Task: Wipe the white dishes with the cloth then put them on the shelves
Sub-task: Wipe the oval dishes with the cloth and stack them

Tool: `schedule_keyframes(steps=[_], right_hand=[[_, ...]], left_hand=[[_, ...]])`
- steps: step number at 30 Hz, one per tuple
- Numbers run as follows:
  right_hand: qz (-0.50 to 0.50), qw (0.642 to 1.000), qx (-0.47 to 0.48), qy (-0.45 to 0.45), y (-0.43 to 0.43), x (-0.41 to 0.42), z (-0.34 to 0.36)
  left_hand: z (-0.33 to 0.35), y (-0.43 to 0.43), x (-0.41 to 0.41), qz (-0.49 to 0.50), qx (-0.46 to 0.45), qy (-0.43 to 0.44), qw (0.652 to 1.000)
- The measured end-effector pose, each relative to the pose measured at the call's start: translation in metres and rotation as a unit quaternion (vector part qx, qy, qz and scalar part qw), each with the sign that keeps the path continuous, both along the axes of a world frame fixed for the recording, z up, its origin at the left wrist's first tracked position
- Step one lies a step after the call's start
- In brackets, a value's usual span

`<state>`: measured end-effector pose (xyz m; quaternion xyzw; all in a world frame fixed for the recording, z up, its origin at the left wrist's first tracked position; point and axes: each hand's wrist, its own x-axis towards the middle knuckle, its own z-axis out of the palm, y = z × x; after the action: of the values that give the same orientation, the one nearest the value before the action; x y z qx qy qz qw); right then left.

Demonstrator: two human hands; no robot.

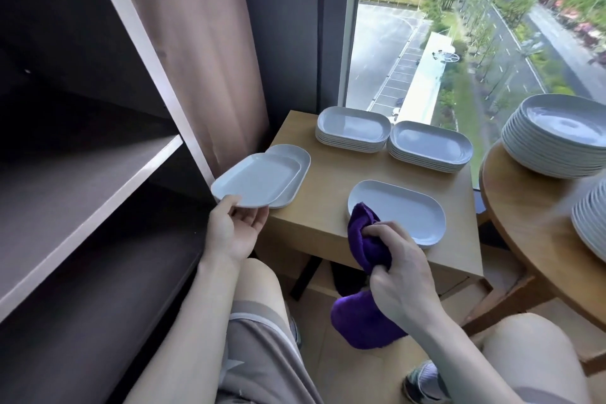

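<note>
- The shelves (108, 180) stand at the left, beside the wooden tabletop (328, 180).
- The left hand (234, 229) holds a white dish (259, 184) by its near rim. The thumb lies on top and the fingers (254, 218) curl beneath, gripping it between the shelves and the tabletop's left edge.
- This dish overlaps a second dish (295, 156) lying at that edge; I cannot tell whether the two touch.
- The right hand (400, 275) has its fingers closed round a bunched purple cloth (367, 243).
- The cloth's upper fold sits in the near-left end of a single dish (406, 210) at the tabletop's front. Its other end hangs below the hand.
- Two stacks of oblong dishes, the left stack (352, 128) and the right stack (429, 146), sit side by side at the back.
- A round table (524, 200) at the right carries stacked round plates (564, 131).
</note>
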<state>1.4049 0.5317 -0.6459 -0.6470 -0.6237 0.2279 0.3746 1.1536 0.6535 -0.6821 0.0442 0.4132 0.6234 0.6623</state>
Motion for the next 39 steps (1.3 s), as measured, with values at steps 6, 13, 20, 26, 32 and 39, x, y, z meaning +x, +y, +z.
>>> schedule_keyframes(steps=[6,13,20,26,32,39], right_hand=[[-0.002,0.995,0.031,0.099,-0.010,-0.005,0.025],[0.013,0.989,0.020,0.145,-0.012,-0.018,0.040],[0.045,0.986,-0.041,0.157,-0.006,-0.028,0.036],[0.131,0.977,-0.092,-0.140,-0.017,-0.022,0.012],[0.031,0.974,0.035,-0.222,-0.016,-0.019,-0.002],[0.033,0.985,0.020,-0.168,-0.005,-0.034,0.010]], left_hand=[[0.001,-0.048,0.000,-0.032,0.035,-0.031,0.998],[0.017,-0.077,0.039,-0.156,0.084,-0.087,0.980],[0.020,-0.105,0.065,-0.286,0.123,-0.111,0.944],[0.017,-0.104,0.071,-0.279,0.080,-0.100,0.952],[0.016,-0.106,0.074,-0.286,0.070,-0.088,0.952],[0.017,-0.104,0.080,-0.299,0.072,-0.061,0.950]])
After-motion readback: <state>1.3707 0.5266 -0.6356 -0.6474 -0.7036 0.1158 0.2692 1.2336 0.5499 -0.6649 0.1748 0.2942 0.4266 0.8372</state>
